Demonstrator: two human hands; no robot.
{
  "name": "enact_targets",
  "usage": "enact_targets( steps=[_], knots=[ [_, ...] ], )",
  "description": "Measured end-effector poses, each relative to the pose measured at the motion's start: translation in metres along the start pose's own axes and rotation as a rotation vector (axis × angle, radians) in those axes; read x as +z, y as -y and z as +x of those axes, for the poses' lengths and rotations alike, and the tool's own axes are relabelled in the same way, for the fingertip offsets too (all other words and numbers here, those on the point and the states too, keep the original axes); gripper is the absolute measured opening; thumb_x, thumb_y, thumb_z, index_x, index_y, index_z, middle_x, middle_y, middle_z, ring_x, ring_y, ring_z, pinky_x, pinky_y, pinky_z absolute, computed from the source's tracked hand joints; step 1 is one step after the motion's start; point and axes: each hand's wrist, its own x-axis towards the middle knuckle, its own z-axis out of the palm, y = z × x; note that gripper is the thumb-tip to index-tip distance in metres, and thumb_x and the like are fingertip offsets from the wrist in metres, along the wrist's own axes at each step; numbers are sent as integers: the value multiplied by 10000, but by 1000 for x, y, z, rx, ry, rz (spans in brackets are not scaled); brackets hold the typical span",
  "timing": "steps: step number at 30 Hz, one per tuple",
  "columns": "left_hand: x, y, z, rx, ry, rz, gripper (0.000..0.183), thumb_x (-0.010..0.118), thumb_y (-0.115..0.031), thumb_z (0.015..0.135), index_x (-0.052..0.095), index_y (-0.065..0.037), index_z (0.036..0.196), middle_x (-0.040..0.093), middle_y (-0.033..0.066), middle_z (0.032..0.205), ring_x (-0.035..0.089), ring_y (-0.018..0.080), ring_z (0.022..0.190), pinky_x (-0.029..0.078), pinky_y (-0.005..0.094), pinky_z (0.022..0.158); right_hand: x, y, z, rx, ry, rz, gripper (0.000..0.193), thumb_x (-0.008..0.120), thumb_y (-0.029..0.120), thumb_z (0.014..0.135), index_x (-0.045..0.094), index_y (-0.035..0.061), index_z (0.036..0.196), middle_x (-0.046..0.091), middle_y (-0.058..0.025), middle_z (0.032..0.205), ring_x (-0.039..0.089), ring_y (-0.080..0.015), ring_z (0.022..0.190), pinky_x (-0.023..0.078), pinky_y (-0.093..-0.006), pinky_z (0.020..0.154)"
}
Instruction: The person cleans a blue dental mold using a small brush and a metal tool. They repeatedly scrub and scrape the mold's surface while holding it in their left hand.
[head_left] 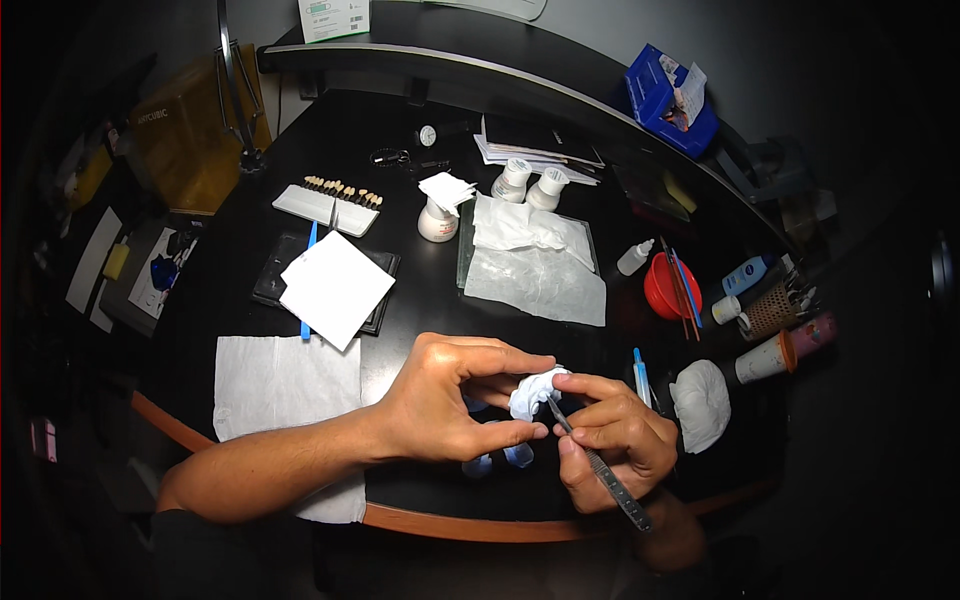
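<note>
My left hand (430,395) holds a small, pale blue-white dental model (530,397) between thumb and fingers, above the near middle of the black table. In my right hand (625,440) is a slim metal scalpel (617,487), gripped like a pen. Its tip meets the lower side of the model, and the right fingers also touch the model's right edge. The blade itself is too small to make out. Several bluish pieces (518,456) lie on the table below, partly hidden by my left hand.
A crumpled white cloth (702,405) lies right of my hands. Beyond it stand a red bowl (668,285) with brushes across it and a cup (765,358). White tissue (285,380) spreads under my left forearm. Farther back are a tooth shade guide (325,210), jars (437,222) and paper towel (540,280).
</note>
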Motion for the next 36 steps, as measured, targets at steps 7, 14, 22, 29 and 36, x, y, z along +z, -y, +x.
enact_targets(
  steps=[7, 14, 22, 29, 36],
  knots=[
    [-1, 5, -1, -33, 7, -91, 538, 924, -45, 800, 706, 93, 1272, 764, 207, 1069, 790, 248, 991, 683, 327, 864, 1, -3, 0, -23, 19, 4, 199, 767, -83, 770, 641, 0, 899, 715, -143, 840, 781, -416, 1031, 660, -455, 847],
    [2, 7, -1, -41, -30, -92, 547, 955, -82, 773, 737, 74, 1251, 785, 178, 990, 796, 199, 896, 678, 290, 802, 1, -1, 1, -14, 16, -4, 195, 769, -89, 761, 653, 0, 889, 713, -139, 832, 782, -415, 1028, 667, -453, 842],
    [1, 9, -1, -78, -44, -114, 537, 966, -82, 762, 745, 83, 1223, 780, 168, 956, 798, 199, 886, 680, 290, 792, 2, -1, 2, -27, 36, -11, 191, 774, -96, 756, 658, 1, 873, 691, -120, 812, 782, -415, 1036, 666, -443, 833],
    [0, 6, -1, -137, -20, -132, 526, 975, -88, 758, 753, 90, 1200, 776, 166, 939, 795, 190, 877, 676, 279, 786, 2, 0, 1, -30, 20, -8, 194, 776, -110, 745, 658, -4, 858, 681, -115, 814, 782, -416, 1028, 669, -438, 813],
    [-2, 5, -1, -144, -5, -131, 527, 978, -83, 754, 751, 98, 1195, 779, 178, 964, 795, 195, 887, 676, 280, 792, 2, 2, 2, -30, 38, -12, 196, 777, -113, 736, 664, -5, 854, 681, -113, 797, 783, -414, 1023, 669, -435, 799]
  ],
)
